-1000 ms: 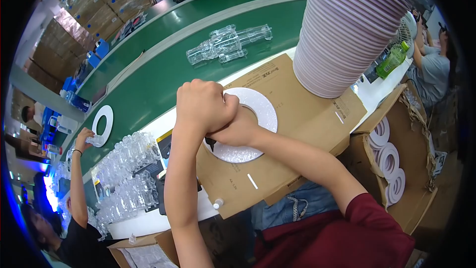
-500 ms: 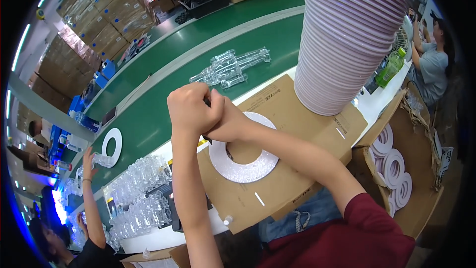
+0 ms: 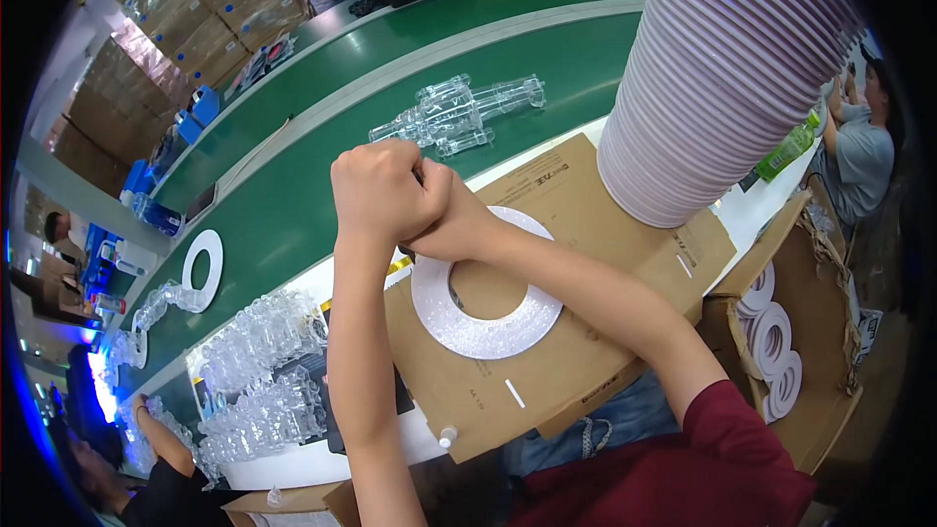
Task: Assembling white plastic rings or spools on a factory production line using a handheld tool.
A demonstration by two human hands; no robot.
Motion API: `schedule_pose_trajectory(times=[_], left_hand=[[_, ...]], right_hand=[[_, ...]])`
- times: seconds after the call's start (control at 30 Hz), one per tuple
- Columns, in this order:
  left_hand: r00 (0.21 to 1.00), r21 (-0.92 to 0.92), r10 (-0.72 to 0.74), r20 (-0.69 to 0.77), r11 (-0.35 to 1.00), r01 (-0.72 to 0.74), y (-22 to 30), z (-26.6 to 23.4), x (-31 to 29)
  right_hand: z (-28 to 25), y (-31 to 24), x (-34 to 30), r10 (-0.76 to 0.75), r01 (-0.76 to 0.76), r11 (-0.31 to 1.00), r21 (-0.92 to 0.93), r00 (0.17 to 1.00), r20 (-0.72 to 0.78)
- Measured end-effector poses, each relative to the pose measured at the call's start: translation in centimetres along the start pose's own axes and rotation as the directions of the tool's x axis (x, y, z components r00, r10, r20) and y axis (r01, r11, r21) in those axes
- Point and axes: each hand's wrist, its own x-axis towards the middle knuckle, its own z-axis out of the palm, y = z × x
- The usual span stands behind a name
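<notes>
My left hand (image 3: 379, 193) is closed in a fist, pressed against my right hand (image 3: 451, 222), whose fingers are mostly hidden behind it. A small dark bit shows between them, too covered to name. Just below the hands, a glittery white flat ring (image 3: 436, 322) lies on a cardboard sheet (image 3: 605, 332); my right forearm crosses over its upper right part. Beyond the hands, several clear plastic pieces (image 3: 459, 117) lie in a cluster on the green belt (image 3: 322, 185).
A tall stack of pale rings (image 3: 703, 107) leans on the cardboard's far right. An open carton (image 3: 820, 400) at right holds more rings. Rows of clear plastic pieces (image 3: 264, 342) stand at left, near a co-worker's arm (image 3: 161, 434). Another white ring (image 3: 190, 273) and a green bottle (image 3: 786, 151) are around.
My hands stay pressed together over the ring while the view shifts slightly. At left, the co-worker's raised hand has come down, away from the ring on the belt.
</notes>
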Motion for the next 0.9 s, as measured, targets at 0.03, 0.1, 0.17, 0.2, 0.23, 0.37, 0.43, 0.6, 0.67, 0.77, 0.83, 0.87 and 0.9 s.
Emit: schedule_pose_trajectory(times=[0.03,0.1,0.17,0.2,0.23,0.37,0.43,0.6,0.67,0.77,0.83,0.87,0.9], left_hand=[[1.0,-0.006,0.005,0.001,1.0,-0.005,0.0,0.1,0.0],[1.0,-0.011,0.009,0.002,1.0,-0.009,0.0,0.4,0.0],[1.0,-0.03,0.009,-0.012,0.999,-0.01,0.1,0.6,-0.1],[1.0,-0.032,0.011,-0.012,0.999,-0.011,0.1,0.6,0.0],[1.0,-0.02,0.006,-0.003,1.0,-0.006,0.2,0.5,0.0],[1.0,-0.016,0.004,-0.004,1.0,-0.004,0.0,0.7,-0.2],[1.0,-0.018,0.003,-0.006,1.0,-0.003,0.0,0.7,-0.1],[1.0,-0.011,0.004,-0.009,1.0,-0.004,0.2,0.4,0.1],[1.0,-0.04,0.008,-0.03,0.999,-0.009,0.5,0.6,0.4],[0.999,-0.051,0.021,-0.026,0.998,-0.022,1.3,0.3,1.4],[0.999,-0.038,0.026,-0.041,0.999,-0.028,1.4,0.6,1.9],[0.998,-0.023,0.022,-0.061,0.999,-0.024,1.4,0.9,2.1],[0.998,-0.026,0.028,-0.061,0.999,-0.03,1.4,1.1,2.3]], right_hand=[[0.0,-0.2,0.0,0.009,-0.008,0.999,0.033,1.0,-0.01],[-0.2,0.2,0.0,-0.015,0.015,1.0,0.011,1.0,-0.009],[-0.3,0.6,-0.1,-0.042,0.041,0.999,-0.011,0.999,-0.008],[-0.4,0.6,-0.1,-0.022,0.022,1.0,-0.005,1.0,0.01],[-0.5,0.7,-0.1,-0.002,0.002,1.0,0.001,1.0,0.029],[-0.3,0.5,-0.1,-0.014,0.014,1.0,-0.003,1.0,0.015],[-0.2,0.0,0.0,-0.028,0.029,1.0,0.004,0.999,-0.032],[-0.8,0.6,0.1,-0.036,0.037,0.996,-0.081,0.999,0.014],[-1.2,0.5,0.1,-0.05,0.05,0.994,-0.097,0.999,0.003],[-2.1,0.0,0.9,-0.102,0.102,0.98,-0.168,0.995,0.01],[-2.8,-0.7,1.1,0.032,-0.019,0.987,-0.159,0.996,0.082],[-2.9,-0.6,1.1,0.032,-0.02,0.987,-0.161,0.997,0.072],[-3.1,-0.5,1.1,-0.009,0.013,0.989,-0.15,1.0,0.027]])
